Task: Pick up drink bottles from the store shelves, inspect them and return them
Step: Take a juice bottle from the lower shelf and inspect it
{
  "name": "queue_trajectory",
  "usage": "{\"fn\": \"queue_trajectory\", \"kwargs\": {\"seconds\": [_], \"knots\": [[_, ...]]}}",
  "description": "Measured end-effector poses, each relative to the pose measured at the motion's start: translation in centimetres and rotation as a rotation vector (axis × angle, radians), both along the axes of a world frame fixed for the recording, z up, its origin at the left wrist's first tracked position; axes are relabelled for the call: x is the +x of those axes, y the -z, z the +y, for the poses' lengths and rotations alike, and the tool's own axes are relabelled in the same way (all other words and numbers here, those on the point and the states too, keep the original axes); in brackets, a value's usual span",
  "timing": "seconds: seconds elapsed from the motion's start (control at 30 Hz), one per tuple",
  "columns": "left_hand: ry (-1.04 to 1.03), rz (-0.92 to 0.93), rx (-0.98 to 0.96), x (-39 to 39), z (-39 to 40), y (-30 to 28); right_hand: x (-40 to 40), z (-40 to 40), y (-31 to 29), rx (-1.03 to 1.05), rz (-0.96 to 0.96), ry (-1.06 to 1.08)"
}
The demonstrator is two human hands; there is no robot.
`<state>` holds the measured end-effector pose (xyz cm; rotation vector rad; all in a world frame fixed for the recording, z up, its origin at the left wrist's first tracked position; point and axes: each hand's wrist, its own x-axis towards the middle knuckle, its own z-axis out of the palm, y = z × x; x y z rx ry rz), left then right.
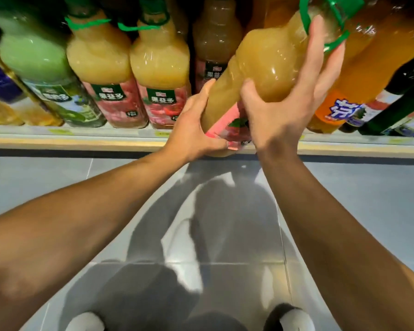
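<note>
both hands [194, 130] [282, 115] grip tilted juice bottle [256, 68]

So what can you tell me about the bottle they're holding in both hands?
The juice bottle is a large clear plastic one, filled with cloudy yellow juice. A pink label wraps its lower part, and a green plastic carry handle circles the neck. It is tilted, top leaning right, base at the shelf edge. The left hand grips the labelled base; the right hand wraps the middle, fingers reaching toward the neck. The cap is out of view.
</note>
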<state>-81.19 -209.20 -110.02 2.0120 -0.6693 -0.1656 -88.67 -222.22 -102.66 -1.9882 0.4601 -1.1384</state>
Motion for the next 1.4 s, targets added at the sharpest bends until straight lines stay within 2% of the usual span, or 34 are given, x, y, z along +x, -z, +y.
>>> {"fn": "queue_trajectory", "kwargs": {"seconds": [0.2, 0.4, 0.57, 0.67, 0.77, 0.9, 1.1, 1.23, 1.4], "knots": [[-0.032, -0.079, -0.073, 2.1, -1.4, 2.3, 0.3, -0.2, 2.7, -0.071, -0.104, 0.025], [-0.084, -0.062, -0.137, 2.4, -2.7, 3.6, 0.2, -0.6, 4.6, -0.017, -0.131, 0.053], [-0.097, -0.109, -0.164, 2.9, -3.1, 4.4, 0.9, -1.2, 6.0, -0.131, -0.199, 0.065], [-0.108, -0.134, -0.161, 3.2, -3.1, 4.3, 0.5, -1.0, 6.2, -0.101, -0.196, 0.059], [-0.09, -0.17, -0.191, 3.6, -3.0, 4.3, 0.1, -0.8, 6.4, -0.058, -0.169, 0.064], [-0.098, -0.081, -0.209, 4.5, -3.0, 5.2, 0.4, 0.2, 6.7, -0.108, -0.117, 0.08], [-0.113, -0.007, -0.157, 4.7, -3.0, 6.1, 1.9, 1.1, 8.3, -0.27, 0.026, -0.022], [-0.1, -0.044, -0.065, 5.4, -2.4, 5.8, 2.8, 1.4, 7.4, -0.271, 0.078, 0.003], [-0.241, -0.172, 0.018, 2.9, -2.2, 4.9, 2.7, 1.5, 7.5, -0.321, 0.119, -0.001]]}}
